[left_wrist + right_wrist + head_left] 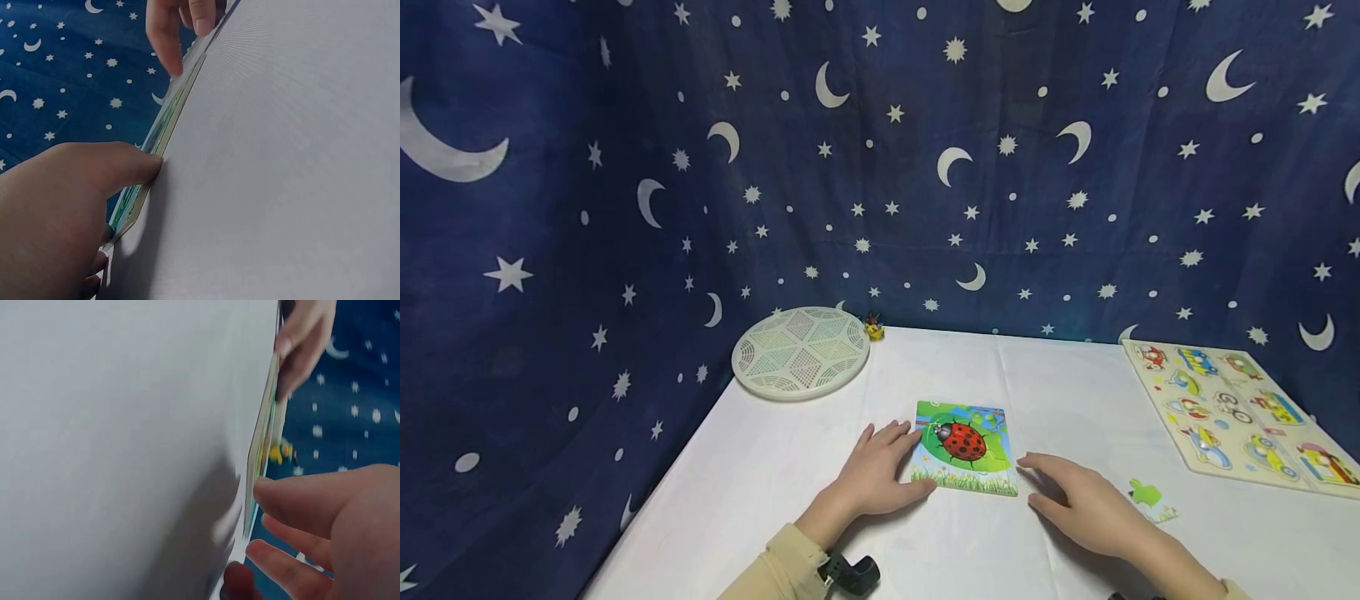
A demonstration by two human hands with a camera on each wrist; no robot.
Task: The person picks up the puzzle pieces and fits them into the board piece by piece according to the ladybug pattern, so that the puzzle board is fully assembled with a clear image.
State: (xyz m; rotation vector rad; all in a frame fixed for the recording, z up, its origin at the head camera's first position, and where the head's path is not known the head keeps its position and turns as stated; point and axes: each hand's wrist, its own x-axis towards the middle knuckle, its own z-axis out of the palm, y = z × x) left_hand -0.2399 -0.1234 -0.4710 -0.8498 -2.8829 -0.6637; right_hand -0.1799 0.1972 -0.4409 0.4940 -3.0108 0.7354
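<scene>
A square ladybug jigsaw puzzle [964, 450] lies flat on the white table in the head view, its picture facing up. My left hand [880, 473] rests at its left side, fingers spread and fairly straight along the left edge. The left thumb [134, 164] touches the near edge by the corner in the left wrist view. Just off the puzzle's right edge is my right hand [1086, 504], thumb and fingers apart and loosely bent, with nothing held. A loose green puzzle piece [1146, 493] lies on the table just right of the right hand.
A round pale patterned board [801, 353] stands at the table's back left, with a small yellow and red toy [874, 327] beside it. A wooden picture board [1243, 417] lies at the right. Behind the table [760, 500] hangs a dark blue star-and-moon curtain [910, 167].
</scene>
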